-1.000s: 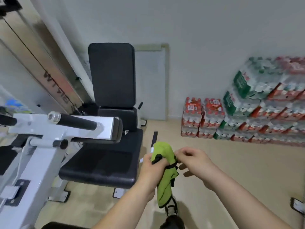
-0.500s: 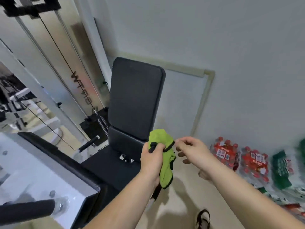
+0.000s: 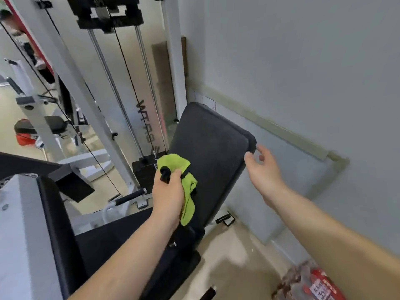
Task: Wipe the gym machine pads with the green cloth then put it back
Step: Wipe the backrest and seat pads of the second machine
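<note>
The green cloth (image 3: 186,187), edged in black, is bunched in my left hand (image 3: 167,194), which grips it in front of the lower left part of the black back pad (image 3: 214,152). The cloth hangs down past my palm. My right hand (image 3: 263,172) is open with relaxed fingers beside the pad's upper right corner, close to its edge; I cannot tell if it touches. The black seat pad (image 3: 121,230) lies below, partly hidden by my left forearm.
A white machine frame (image 3: 19,234) with a black-edged panel fills the lower left. Weight-stack rails and cables (image 3: 121,87) stand behind the pad. A grey wall (image 3: 303,61) runs on the right, with a bottle pack (image 3: 311,282) on the floor. Another person stands far left.
My view has swung up and closer to the back pad. My right hand let go of the cloth and moved right to the pad's corner. My left hand still holds the cloth.
</note>
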### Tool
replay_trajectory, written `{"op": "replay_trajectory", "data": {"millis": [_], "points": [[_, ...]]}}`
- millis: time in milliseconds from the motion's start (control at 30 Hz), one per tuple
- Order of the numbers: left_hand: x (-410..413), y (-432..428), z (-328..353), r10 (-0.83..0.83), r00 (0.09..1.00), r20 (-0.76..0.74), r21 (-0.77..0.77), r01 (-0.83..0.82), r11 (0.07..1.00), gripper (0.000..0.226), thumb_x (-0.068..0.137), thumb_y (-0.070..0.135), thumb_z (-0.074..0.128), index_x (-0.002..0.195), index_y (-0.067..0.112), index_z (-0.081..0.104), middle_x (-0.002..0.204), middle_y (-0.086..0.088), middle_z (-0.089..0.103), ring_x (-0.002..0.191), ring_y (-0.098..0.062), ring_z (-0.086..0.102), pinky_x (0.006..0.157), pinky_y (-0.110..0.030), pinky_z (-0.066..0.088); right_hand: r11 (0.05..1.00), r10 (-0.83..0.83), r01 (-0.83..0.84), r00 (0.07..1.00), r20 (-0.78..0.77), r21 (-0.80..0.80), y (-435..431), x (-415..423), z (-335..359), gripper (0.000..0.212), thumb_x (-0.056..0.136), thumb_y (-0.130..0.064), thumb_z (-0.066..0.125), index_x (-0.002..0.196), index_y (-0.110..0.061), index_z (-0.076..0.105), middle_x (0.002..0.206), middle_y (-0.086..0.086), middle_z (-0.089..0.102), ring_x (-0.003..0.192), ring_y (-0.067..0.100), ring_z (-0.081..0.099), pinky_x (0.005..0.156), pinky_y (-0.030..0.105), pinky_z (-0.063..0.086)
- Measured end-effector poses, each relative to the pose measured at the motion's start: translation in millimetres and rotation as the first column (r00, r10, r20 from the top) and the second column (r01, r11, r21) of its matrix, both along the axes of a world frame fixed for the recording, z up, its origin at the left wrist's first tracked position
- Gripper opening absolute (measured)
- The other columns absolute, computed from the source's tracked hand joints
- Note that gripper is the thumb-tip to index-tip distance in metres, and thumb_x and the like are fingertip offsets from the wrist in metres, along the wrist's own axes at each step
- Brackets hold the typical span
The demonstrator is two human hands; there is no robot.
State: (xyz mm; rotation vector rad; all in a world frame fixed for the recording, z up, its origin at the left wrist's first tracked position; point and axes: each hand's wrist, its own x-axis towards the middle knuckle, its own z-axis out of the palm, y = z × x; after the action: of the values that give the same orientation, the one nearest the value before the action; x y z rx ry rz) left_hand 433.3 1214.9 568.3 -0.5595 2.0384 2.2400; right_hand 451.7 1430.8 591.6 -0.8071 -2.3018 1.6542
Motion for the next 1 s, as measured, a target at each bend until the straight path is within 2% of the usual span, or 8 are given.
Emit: {"op": "replay_trajectory", "data": {"millis": [200,367,567,667,733,800,900,1000], "points": [[-75.8,50.0,22.3,-0.287,0.805,-0.519,-0.536,-0.046,0.843,0.085,0.095,0.025,0.065,0.161,0.049,0.017,0.141,-0.004,0.035,0.128,-0.022,0.043,0.108,-0.033,0.036,0.998,0.035,-0.033,0.999,-0.042,0.049,26.1,-67.2,10.1,0.042,0.108,-0.043,0.041,0.148,-0.037,0.054,0.148,-0.011,0.053,0.142,0.014,0.046,0.121,0.032,0.032],[-101.0,118.6,-18.4,-0.637,0.680,-0.363,-0.840,0.057,0.540,0.081,0.074,0.048,0.048,0.154,0.047,0.036,0.146,-0.012,0.041,0.122,-0.039,0.042,0.099,-0.054,0.044,0.999,0.021,-0.018,0.996,-0.087,0.027,37.9,-91.8,-12.9,0.029,0.101,-0.037,0.053,0.086,-0.048,0.075,0.084,-0.020,0.075,0.095,0.015,0.069,0.097,0.057,0.057],[-170.4,76.1,-55.3,-0.787,0.361,-0.501,-0.863,-0.137,0.486,0.077,0.069,0.030,0.064,0.142,0.041,0.046,0.135,-0.007,0.040,0.111,-0.039,0.052,0.090,-0.050,0.046,0.985,-0.107,0.131,0.974,-0.198,0.115,32.1,-100.8,-27.0,0.022,0.099,-0.032,0.064,0.084,-0.042,0.077,0.088,-0.021,0.077,0.089,0.002,0.069,0.092,0.039,0.058],[-218.6,43.3,-62.1,-0.631,0.605,-0.486,-0.839,-0.123,0.529,0.074,0.067,0.022,0.058,0.139,0.039,0.047,0.140,-0.013,0.042,0.116,-0.042,0.050,0.095,-0.055,0.048,0.968,-0.132,0.150,0.986,-0.101,0.199,33.7,-105.9,-22.7,0.021,0.091,-0.052,0.063,0.084,-0.037,0.075,0.080,-0.014,0.071,0.080,0.009,0.065,0.078,0.036,0.053],[-225.2,54.2,-55.4,-0.349,0.861,-0.370,-0.730,-0.037,0.682,0.076,0.075,0.012,0.062,0.147,0.034,0.046,0.144,-0.016,0.041,0.120,-0.043,0.046,0.100,-0.059,0.046,0.957,-0.129,0.137,0.991,-0.045,0.257,35.5,-107.8,-20.8,0.027,0.090,-0.057,0.058,0.089,-0.034,0.072,0.078,-0.011,0.069,0.080,0.014,0.063,0.073,0.035,0.050],[-201.0,85.9,-38.8,-0.169,0.958,-0.233,-0.617,-0.011,0.787,0.075,0.080,0.009,0.063,0.150,0.029,0.046,0.146,-0.015,0.039,0.121,-0.041,0.042,0.100,-0.058,0.045,0.951,-0.128,0.138,0.990,-0.053,0.278,34.8,-108.8,-22.0,0.035,0.089,-0.058,0.056,0.088,-0.025,0.068,0.075,-0.001,0.065,0.077,0.023,0.061,0.067,0.036,0.048],[-121.1,118.1,-40.9,-0.391,0.835,-0.387,-0.657,0.048,0.752,0.080,0.066,0.017,0.061,0.144,0.031,0.047,0.140,-0.017,0.042,0.114,-0.043,0.046,0.093,-0.050,0.046,0.941,-0.163,0.178,0.984,-0.075,0.288,34.4,-110.5,-25.5,0.037,0.085,-0.061,0.053,0.083,-0.026,0.066,0.067,0.001,0.060,0.071,0.027,0.057,0.066,0.039,0.049],[-112.3,93.5,-61.7,-0.703,0.514,-0.491,-0.787,0.085,0.612,0.083,0.058,0.020,0.071,0.136,0.035,0.049,0.131,-0.011,0.045,0.104,-0.040,0.053,0.088,-0.049,0.050,0.946,-0.163,0.183,0.982,-0.095,0.267,33.5,-110.9,-25.4,0.038,0.086,-0.063,0.054,0.081,-0.027,0.068,0.067,-0.001,0.062,0.074,0.029,0.060,0.068,0.040,0.052]]}}
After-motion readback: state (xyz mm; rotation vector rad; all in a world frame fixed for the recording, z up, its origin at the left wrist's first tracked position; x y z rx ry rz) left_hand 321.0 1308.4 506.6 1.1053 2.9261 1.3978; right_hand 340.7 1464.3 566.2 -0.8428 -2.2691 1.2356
